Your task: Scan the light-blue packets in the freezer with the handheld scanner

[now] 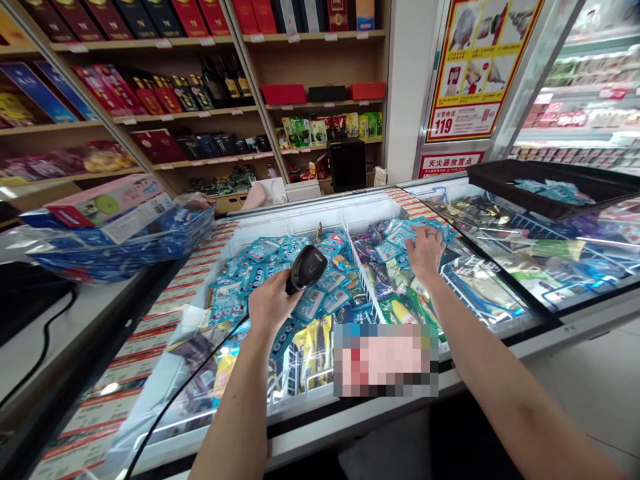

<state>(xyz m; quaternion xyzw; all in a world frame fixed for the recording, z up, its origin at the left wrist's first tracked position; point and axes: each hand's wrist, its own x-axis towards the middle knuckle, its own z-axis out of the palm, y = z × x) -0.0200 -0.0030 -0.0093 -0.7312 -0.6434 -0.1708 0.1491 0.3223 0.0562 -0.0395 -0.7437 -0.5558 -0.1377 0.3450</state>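
My left hand (270, 303) is closed around the handle of a black barcode scanner (306, 268), held over an open chest freezer (310, 393). Its cable runs down to the left. Below the scanner lie several blue ice-cream packets (250, 267) in the left compartment. A white wire divider (361, 273) splits the freezer. My right hand (425, 252), a ring on one finger, reaches into the right compartment with fingers spread flat on blue packets (395, 237) piled over purple and green ones.
A sliding glass lid (505, 267) covers the freezer's right half. A black tray (540, 183) rests on top at the far right. Stacked boxes in plastic wrap (120, 227) sit on a counter at left. Shelves of boxed goods (200, 93) line the back wall.
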